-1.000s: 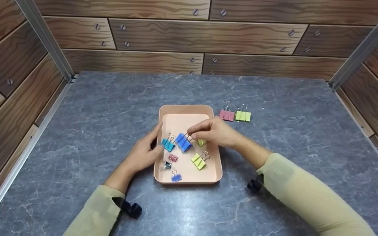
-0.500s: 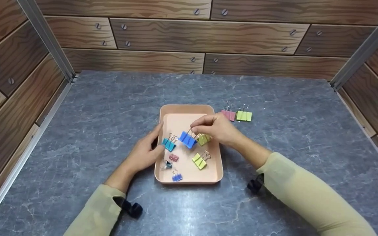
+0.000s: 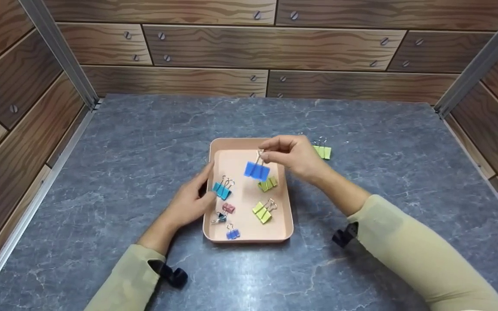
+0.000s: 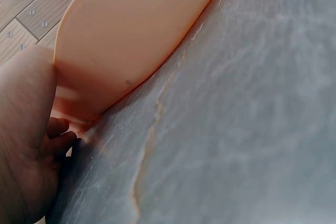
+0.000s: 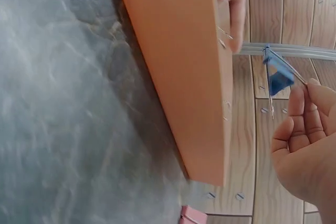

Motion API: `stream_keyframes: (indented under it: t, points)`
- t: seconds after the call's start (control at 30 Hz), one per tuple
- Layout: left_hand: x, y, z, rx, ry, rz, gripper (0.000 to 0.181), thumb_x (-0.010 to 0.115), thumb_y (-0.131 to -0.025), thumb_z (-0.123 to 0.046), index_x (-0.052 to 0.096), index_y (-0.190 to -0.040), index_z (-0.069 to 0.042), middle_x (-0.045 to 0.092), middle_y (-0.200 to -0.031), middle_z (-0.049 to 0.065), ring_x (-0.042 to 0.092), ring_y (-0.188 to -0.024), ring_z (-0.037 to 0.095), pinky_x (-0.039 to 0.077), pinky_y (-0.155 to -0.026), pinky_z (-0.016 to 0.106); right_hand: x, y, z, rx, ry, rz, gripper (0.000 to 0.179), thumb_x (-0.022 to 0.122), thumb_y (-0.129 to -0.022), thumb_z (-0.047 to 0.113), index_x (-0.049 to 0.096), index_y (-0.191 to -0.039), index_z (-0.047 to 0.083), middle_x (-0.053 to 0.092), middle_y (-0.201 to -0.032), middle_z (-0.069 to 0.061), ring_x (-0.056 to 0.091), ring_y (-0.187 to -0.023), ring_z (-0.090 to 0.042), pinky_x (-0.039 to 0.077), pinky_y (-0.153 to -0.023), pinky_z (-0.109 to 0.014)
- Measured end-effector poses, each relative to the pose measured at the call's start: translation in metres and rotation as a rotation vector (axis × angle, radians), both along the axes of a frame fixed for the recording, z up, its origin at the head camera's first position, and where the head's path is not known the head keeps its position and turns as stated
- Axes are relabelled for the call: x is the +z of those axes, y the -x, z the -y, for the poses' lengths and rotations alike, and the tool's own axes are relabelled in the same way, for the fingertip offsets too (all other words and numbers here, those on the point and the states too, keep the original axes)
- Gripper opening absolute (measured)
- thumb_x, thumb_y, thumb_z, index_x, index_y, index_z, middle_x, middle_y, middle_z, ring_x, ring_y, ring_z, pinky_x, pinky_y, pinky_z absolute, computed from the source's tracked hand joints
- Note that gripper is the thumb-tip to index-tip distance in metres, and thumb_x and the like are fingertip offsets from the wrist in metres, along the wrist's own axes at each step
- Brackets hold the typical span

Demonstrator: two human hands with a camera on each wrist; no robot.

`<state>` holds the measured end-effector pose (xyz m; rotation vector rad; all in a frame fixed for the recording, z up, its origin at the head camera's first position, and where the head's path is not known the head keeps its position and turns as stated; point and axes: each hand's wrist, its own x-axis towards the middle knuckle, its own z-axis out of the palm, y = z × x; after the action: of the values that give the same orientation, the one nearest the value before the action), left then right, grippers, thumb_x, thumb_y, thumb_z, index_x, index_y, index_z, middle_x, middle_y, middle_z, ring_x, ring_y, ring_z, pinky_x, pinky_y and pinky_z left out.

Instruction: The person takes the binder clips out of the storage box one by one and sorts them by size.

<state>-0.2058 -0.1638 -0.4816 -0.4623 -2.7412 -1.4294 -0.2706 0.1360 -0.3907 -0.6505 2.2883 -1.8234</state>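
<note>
Left sleeve pale green. Left hand holds the tray by its left wall, thumb over the rim, fingers along the outer face; tray peach, flat on the grey marbled table. Inside, just right of that thumb: teal clip, lying with handles pointing away from the person. Nearer the person than the same thumb: small dark clip, then small pink clip close beside it, contact unclear; small blue clip beyond both, towards the tray's near end. Next rightward, large blue clip, hanging below the right fingertips, above the tray and apart from its floor. Two yellow-green clips lie in the tray on the near side of the pinch: one well clear of it, the other just beneath the hanging clip. Right hand pinches the large blue clip by one wire handle, thumb against fingers; the right wrist view shows the second handle dangling free. Behind that hand on the table, larger pink clip, mostly hidden from the head view; right of the grip, table clip, yellow-green. Right sleeve farthest right.
</note>
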Motion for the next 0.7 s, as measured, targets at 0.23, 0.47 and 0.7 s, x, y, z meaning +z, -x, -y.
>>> stream_keyframes:
  t: [0.23, 0.47, 0.7]
  points:
    - [0.000, 0.001, 0.001, 0.007, 0.015, 0.001, 0.081, 0.061, -0.095, -0.023, 0.028, -0.170, -0.022, 0.038, -0.168, 0.011, 0.039, -0.153, 0.031, 0.030, -0.126, 0.046, 0.016, 0.007, -0.018, -0.031, -0.061, -0.029, 0.021, 0.080, -0.094, 0.010, 0.080, -0.112, 0.000, 0.079, -0.099, -0.009, 0.073, -0.086, -0.018, 0.062, -0.076, -0.030]
    - [0.000, 0.001, 0.001, 0.008, 0.021, 0.002, 0.082, 0.060, -0.095, -0.022, 0.028, -0.170, -0.023, 0.039, -0.167, 0.011, 0.039, -0.153, 0.031, 0.030, -0.126, 0.045, 0.029, 0.017, -0.044, -0.091, -0.074, -0.093, 0.021, 0.080, -0.095, 0.009, 0.080, -0.111, -0.003, 0.079, -0.096, -0.007, 0.072, -0.084, -0.016, 0.060, -0.071, -0.023]
    - [0.000, 0.001, 0.001, 0.004, 0.017, -0.001, 0.082, 0.061, -0.095, -0.022, 0.028, -0.170, -0.022, 0.039, -0.167, 0.012, 0.039, -0.152, 0.031, 0.030, -0.126, 0.046, 0.039, 0.027, -0.076, -0.176, -0.085, -0.124, 0.024, 0.077, -0.097, 0.010, 0.078, -0.115, -0.006, 0.079, -0.096, 0.000, 0.073, -0.088, -0.013, 0.061, -0.083, -0.027]
